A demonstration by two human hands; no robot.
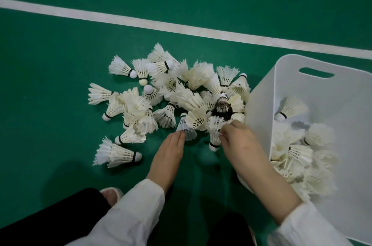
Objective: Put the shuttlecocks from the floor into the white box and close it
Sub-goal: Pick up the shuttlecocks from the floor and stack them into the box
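A heap of several white feather shuttlecocks point(167, 96) lies on the green court floor, with one dark-feathered shuttlecock point(222, 109) among them. The white box point(261, 104) stands open to the right of the heap, and several shuttlecocks point(298, 153) lie inside it. My left hand point(168, 155) reaches forward, and its straight fingertips touch the skirt of a white shuttlecock point(186, 128) at the heap's near edge. My right hand point(239, 139) is beside the box's near corner, and its curled fingers pinch the feathers of a white shuttlecock point(214, 135).
A white court line point(181, 28) runs across the floor beyond the heap. A lone shuttlecock point(116, 154) lies at the near left. My dark trouser legs and a pale shoe point(112, 193) are at the bottom edge. The box has a handle slot point(316, 73) in its far wall.
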